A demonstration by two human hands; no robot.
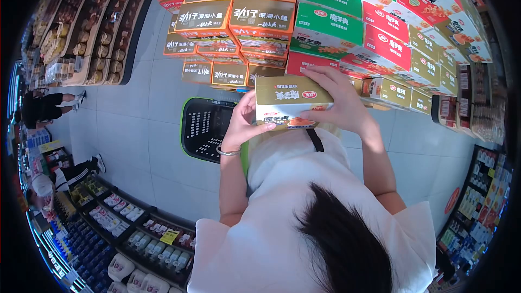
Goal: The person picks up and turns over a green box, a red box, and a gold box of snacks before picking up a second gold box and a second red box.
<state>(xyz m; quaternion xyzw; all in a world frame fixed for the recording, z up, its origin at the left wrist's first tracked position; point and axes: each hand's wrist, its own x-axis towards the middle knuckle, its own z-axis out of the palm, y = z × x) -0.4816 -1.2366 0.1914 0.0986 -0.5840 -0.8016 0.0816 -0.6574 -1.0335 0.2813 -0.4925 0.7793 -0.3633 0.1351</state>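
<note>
A gold and white snack box (293, 91) is held between my two hands in front of my body. My left hand (241, 122) grips its left end, thumb along the lower front edge. My right hand (342, 100) wraps over the right end, fingers on the top and thumb on the front face. Just beyond the box stands a stack of snack boxes, with a red box (312, 64) closest behind my right fingers. A black shopping basket with a green rim (183, 125) is to the left of my left hand, lower down.
Orange and brown boxes (203, 15) are piled ahead, beside green boxes (328, 20) and red boxes (386, 46). Curved shelves (103, 32) stand at the left, and a product display (135, 228) lies lower left. Two people are partly visible at the far left.
</note>
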